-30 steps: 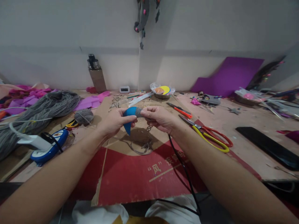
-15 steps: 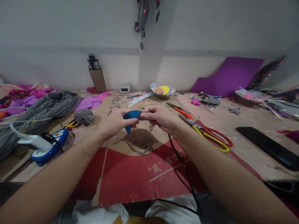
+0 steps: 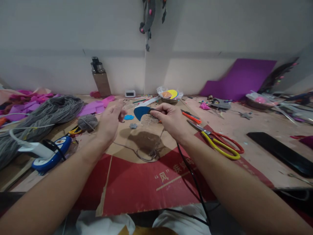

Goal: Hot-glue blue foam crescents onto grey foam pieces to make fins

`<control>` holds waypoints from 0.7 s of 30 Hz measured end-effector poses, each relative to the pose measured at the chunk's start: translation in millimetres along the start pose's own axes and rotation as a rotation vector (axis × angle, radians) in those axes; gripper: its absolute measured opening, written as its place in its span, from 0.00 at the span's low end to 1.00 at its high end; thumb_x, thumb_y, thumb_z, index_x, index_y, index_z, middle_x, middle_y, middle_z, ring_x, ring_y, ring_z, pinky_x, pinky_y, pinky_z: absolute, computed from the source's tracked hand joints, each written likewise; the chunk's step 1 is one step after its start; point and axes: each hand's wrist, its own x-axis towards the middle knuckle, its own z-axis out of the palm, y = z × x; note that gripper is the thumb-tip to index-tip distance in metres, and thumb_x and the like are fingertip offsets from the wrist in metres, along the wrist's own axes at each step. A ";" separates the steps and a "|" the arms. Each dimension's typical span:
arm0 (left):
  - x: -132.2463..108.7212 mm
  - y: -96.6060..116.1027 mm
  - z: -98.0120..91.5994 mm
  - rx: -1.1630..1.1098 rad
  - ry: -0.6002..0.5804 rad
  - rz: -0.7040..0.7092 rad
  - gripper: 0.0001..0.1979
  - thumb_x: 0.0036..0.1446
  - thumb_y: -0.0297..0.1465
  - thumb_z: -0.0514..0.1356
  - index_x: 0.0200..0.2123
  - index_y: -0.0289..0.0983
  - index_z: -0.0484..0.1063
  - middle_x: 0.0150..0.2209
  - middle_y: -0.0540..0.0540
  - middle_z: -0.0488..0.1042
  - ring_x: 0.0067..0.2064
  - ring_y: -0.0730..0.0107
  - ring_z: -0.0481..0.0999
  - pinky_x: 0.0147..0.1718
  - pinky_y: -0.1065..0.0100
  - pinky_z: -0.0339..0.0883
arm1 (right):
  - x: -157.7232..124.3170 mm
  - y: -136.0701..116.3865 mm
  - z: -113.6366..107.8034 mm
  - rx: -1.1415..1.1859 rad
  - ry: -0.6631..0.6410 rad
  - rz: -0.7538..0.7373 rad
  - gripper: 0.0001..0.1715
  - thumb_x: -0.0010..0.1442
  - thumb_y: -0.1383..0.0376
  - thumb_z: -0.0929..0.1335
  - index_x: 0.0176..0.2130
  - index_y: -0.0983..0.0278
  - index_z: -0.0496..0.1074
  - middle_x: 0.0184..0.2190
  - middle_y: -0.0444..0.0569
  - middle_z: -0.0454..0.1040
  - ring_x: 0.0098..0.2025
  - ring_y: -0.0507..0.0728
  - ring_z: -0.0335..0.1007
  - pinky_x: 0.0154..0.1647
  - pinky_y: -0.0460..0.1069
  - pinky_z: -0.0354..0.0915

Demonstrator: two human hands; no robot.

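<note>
The left hand (image 3: 110, 120) has released the blue piece (image 3: 141, 113) and looks loosely open. The right hand (image 3: 171, 118) alone pinches it.

At the centre of the frame, the fingers of the right hand (image 3: 171, 117) hide one end of the blue piece (image 3: 141, 113); left of centre, the left hand (image 3: 110, 119) is too blurred at the fingertips to tell whether it holds anything. The top edge cuts off the ornament (image 3: 148, 19), the left edge the yarn (image 3: 58, 111), the right edge the black slab (image 3: 281, 153). Lower right, the right forearm (image 3: 217, 174) covers part of the cardboard (image 3: 132, 182).
</note>
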 end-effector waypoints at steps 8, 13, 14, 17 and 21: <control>-18.1 15.1 14.7 -0.314 -0.455 -0.626 0.27 0.50 0.56 0.60 0.27 0.36 0.76 0.28 0.39 0.76 0.28 0.63 0.75 0.29 0.62 0.70 | -7.8 9.4 2.3 -0.368 -0.107 -0.554 0.07 0.61 0.65 0.69 0.37 0.57 0.79 0.29 0.44 0.68 0.30 0.51 0.62 0.32 0.47 0.58; -19.5 9.9 17.1 -0.395 -0.325 -0.666 0.08 0.48 0.33 0.68 0.29 0.35 0.74 0.26 0.46 0.75 0.25 0.72 0.72 0.27 0.69 0.69 | -7.8 15.3 4.7 -0.466 -0.120 -0.624 0.08 0.63 0.62 0.67 0.37 0.57 0.78 0.29 0.44 0.68 0.32 0.52 0.62 0.34 0.48 0.59; -18.8 7.4 17.0 -0.384 -0.300 -0.658 0.07 0.47 0.31 0.68 0.29 0.34 0.74 0.25 0.47 0.74 0.24 0.74 0.72 0.26 0.70 0.69 | -7.9 15.8 5.4 -0.479 -0.122 -0.645 0.08 0.64 0.63 0.67 0.38 0.57 0.78 0.30 0.45 0.68 0.33 0.52 0.63 0.34 0.48 0.60; -16.5 1.7 17.0 -0.348 -0.188 -0.584 0.08 0.45 0.28 0.68 0.29 0.34 0.72 0.24 0.49 0.73 0.23 0.75 0.70 0.24 0.72 0.68 | -8.3 16.2 7.9 -0.508 -0.116 -0.691 0.11 0.63 0.67 0.67 0.45 0.59 0.74 0.34 0.47 0.70 0.37 0.54 0.66 0.38 0.49 0.62; -14.8 0.2 17.5 -0.326 -0.073 -0.409 0.13 0.42 0.29 0.70 0.30 0.36 0.71 0.25 0.51 0.73 0.24 0.76 0.70 0.23 0.72 0.67 | -9.0 16.2 10.4 -0.536 -0.098 -0.700 0.11 0.62 0.71 0.65 0.45 0.62 0.71 0.37 0.50 0.71 0.40 0.56 0.67 0.42 0.51 0.65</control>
